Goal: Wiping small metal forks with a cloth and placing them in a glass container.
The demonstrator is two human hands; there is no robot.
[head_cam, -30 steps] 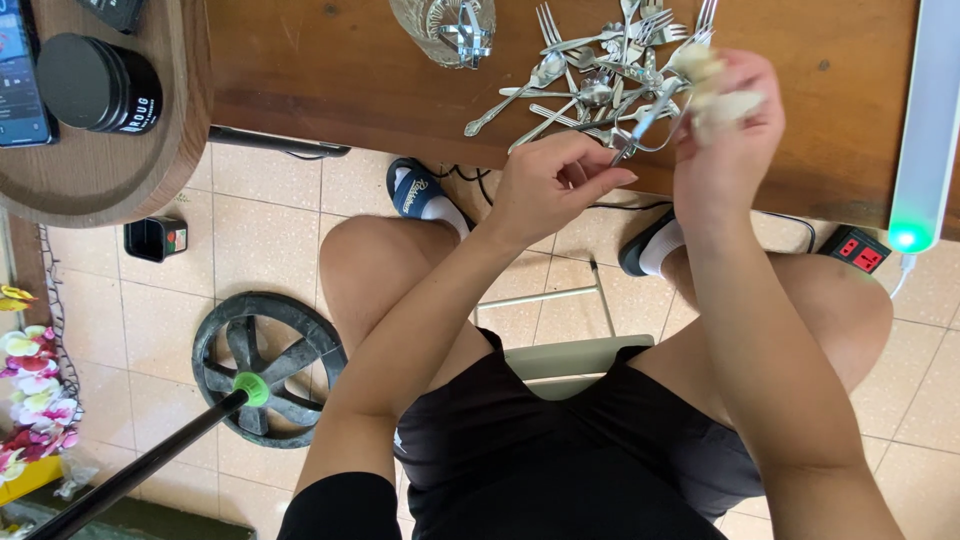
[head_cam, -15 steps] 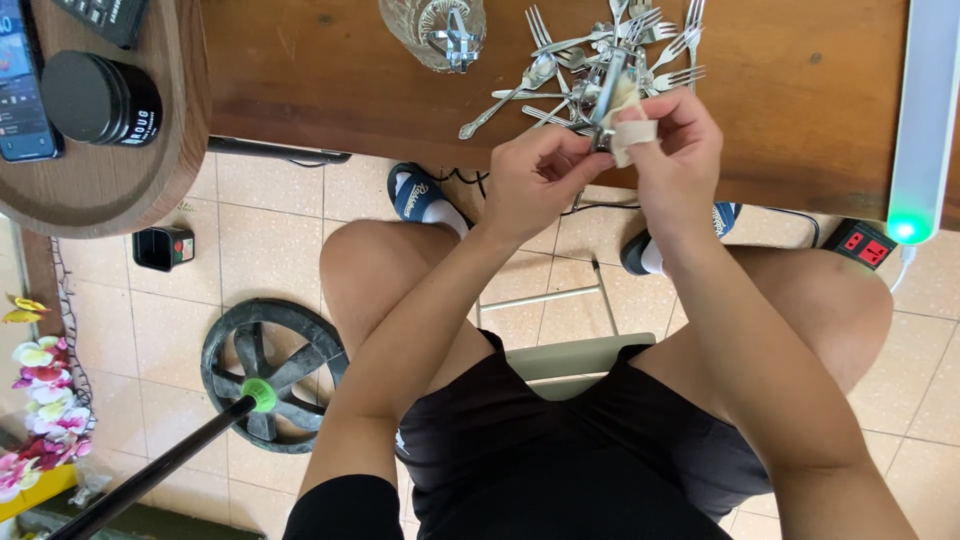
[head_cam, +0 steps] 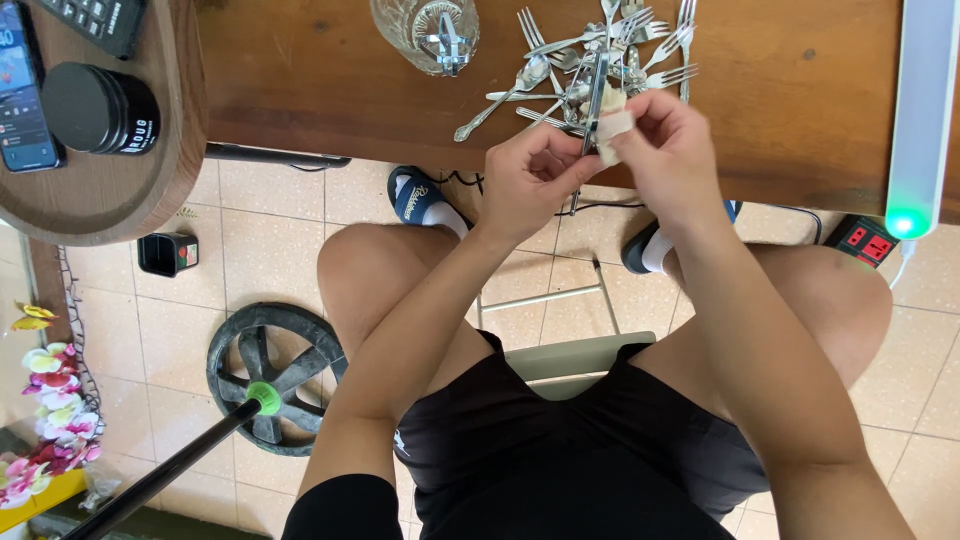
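Both hands meet at the wooden table's (head_cam: 780, 120) near edge. The left hand (head_cam: 530, 180) has its fingers curled shut around the lower end of a metal utensil (head_cam: 595, 95), which stands up between the two hands. The right hand (head_cam: 665, 150) pinches a small pale cloth (head_cam: 612, 128) against the utensil. Just beyond the fingertips lies a pile of forks and spoons (head_cam: 610, 50); a glass (head_cam: 425, 30) stands to their left.

Bare arms, black shorts (head_cam: 560, 460), white socks in dark blue slides (head_cam: 415, 197).
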